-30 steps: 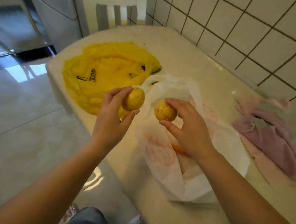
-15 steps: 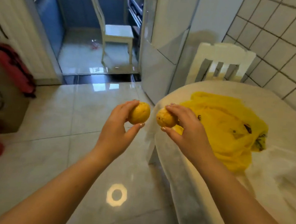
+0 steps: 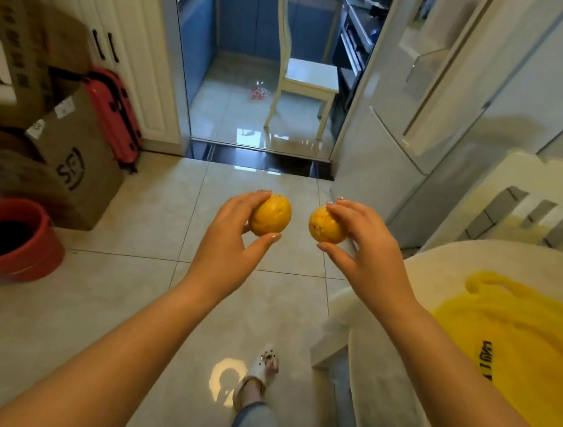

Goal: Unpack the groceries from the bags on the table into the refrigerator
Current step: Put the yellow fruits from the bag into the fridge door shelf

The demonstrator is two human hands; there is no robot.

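Yellow, speckled and round, two fruits are being carried in the air above the tiled floor point(image 3: 121, 294); the left hand point(image 3: 225, 242) is pinching the left fruit point(image 3: 270, 215) between thumb and fingertips, and the right hand point(image 3: 365, 252) is pinching the right fruit point(image 3: 326, 225) likewise; each grip is light and partly open around its fruit. Beyond them the refrigerator point(image 3: 432, 100) is standing with doors closed; the yellow bag point(image 3: 519, 336) is lying on the bench point(image 3: 391, 379). With both hands occupied, opening a door is likely risking a dropped fruit.

The refrigerator point(image 3: 421, 99) stands ahead right, behind the table point(image 3: 399, 328) bearing 1 bag point(image 3: 519, 339).
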